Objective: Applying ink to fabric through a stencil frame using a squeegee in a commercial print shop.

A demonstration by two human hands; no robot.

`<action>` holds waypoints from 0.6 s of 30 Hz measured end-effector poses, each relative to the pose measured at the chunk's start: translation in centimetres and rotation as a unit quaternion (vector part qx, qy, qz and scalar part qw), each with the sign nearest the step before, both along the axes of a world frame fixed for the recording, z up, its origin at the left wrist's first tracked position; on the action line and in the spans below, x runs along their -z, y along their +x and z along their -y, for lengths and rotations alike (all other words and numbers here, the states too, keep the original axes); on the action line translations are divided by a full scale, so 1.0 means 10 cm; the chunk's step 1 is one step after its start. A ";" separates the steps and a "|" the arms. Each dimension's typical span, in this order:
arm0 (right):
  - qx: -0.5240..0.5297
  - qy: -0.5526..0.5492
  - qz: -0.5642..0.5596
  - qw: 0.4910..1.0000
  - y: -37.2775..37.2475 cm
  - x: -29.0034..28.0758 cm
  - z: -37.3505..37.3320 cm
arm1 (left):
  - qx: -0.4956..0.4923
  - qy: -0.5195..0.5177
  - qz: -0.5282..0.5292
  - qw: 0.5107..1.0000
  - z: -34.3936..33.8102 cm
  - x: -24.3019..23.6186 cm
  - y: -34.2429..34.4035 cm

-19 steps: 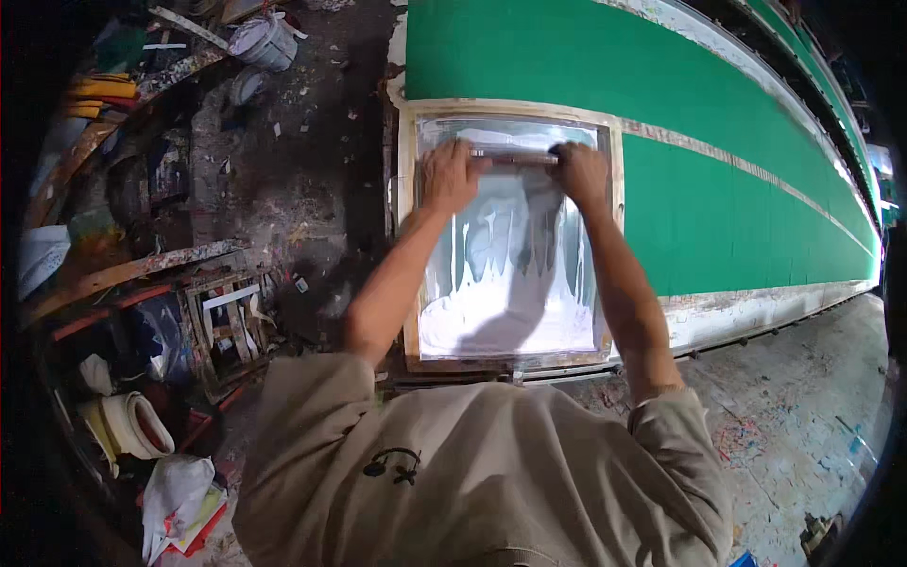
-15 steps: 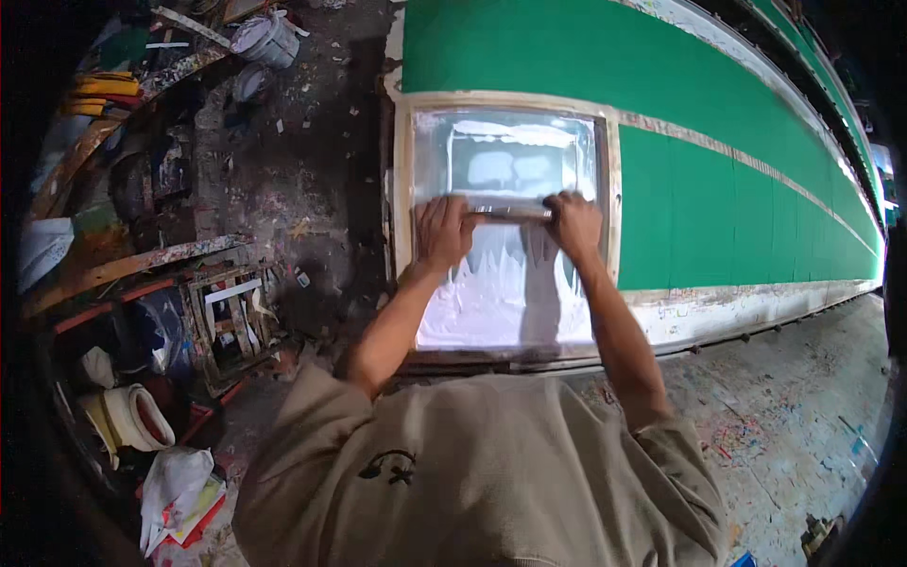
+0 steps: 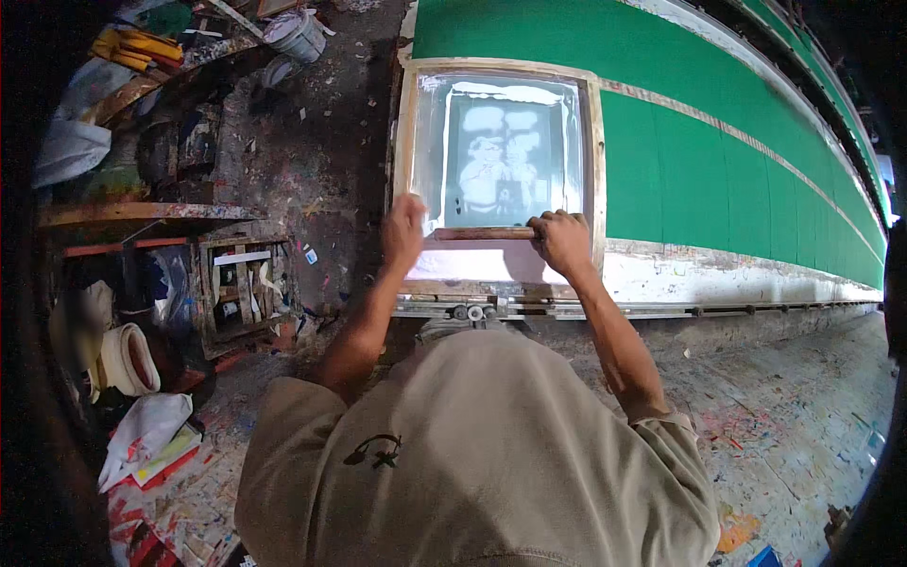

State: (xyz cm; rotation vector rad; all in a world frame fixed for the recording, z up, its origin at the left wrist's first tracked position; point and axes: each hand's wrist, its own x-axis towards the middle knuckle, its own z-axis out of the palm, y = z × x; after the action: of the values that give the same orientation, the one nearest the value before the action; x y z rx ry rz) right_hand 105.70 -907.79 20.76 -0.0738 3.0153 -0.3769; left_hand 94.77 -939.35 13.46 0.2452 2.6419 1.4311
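Note:
A squeegee with a wooden handle lies crosswise near the lower end of a screen printing frame. My right hand is closed round the squeegee's right end. My left hand is off the squeegee, at the left rail of the frame; its fingers look curled but are blurred, so their grip is unclear. Above the squeegee the mesh shows a pale stencil design with streaks of white ink along its edges. Pale ink lies pooled between the squeegee and the near rail.
The frame rests on a long green-topped printing table with a metal rail along its near edge. On the left are a paint-stained bucket, a wooden rack, a cream roll and crumpled plastic bags on a littered floor.
The squeegee has come down the mesh toward me, uncovering the stencil design. My left hand has left the squeegee and shifted to the frame's left rail; my right hand still holds it.

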 end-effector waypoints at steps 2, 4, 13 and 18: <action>0.005 -0.001 -0.024 1.000 0.16 -0.08 0.05 | -0.093 -0.041 0.020 0.995 0.07 -0.08 -0.19; 0.021 -0.009 -0.047 0.999 0.34 -0.06 0.10 | -0.143 -0.271 0.025 0.952 0.05 -0.11 -0.25; 0.009 -0.033 -0.067 0.997 0.46 0.01 0.09 | -0.050 -0.257 -0.036 0.964 0.13 0.23 -0.37; 0.015 0.009 -0.142 0.990 0.24 0.51 0.00 | -0.098 -0.055 0.137 0.984 0.10 -0.06 -0.31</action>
State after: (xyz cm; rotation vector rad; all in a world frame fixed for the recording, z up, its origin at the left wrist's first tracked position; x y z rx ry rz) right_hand 108.10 -907.74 15.61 -0.0893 3.3043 -0.3722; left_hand 91.67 -940.31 14.09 -0.2153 2.5597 1.2578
